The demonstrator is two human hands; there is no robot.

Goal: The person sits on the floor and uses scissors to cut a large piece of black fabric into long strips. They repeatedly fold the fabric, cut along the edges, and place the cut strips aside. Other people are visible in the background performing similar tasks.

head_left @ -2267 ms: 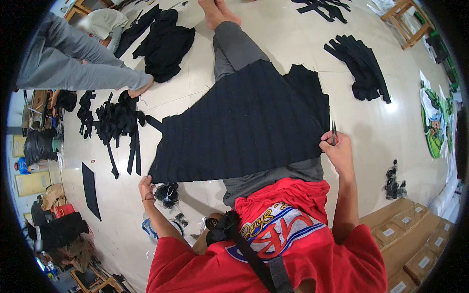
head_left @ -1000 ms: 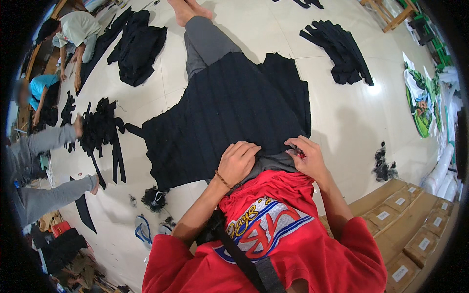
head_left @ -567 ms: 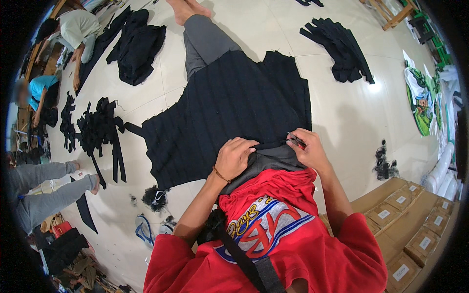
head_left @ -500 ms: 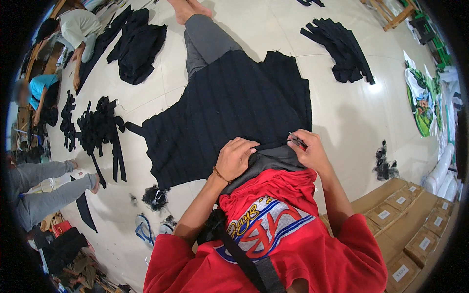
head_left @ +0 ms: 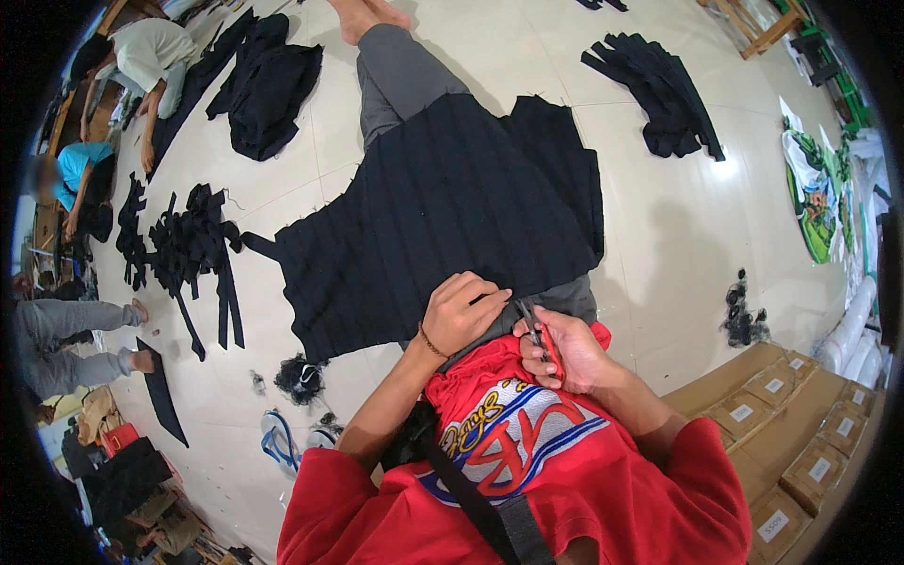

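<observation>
A black garment piece lies spread over my lap and grey-trousered legs. At its near edge my left hand is closed, pinching the cloth between thumb and fingers. Just right of that, my right hand is wrapped round a small pair of red-handled scissors. Their metal blades point up toward the cloth's edge beside my left fingertips. Whether the blades touch the cloth or a thread, I cannot tell.
Black cloth strips and a dark cloth heap lie left; more strips lie far right. Dark thread scraps sit by flip-flops. Cardboard boxes stand near right. Two people crouch far left; another person's legs show below.
My right hand has moved down and left, bringing the scissors into plain view beside my left fingers. My left hand has shifted slightly right, still on the cloth. The person's legs at left have moved.
</observation>
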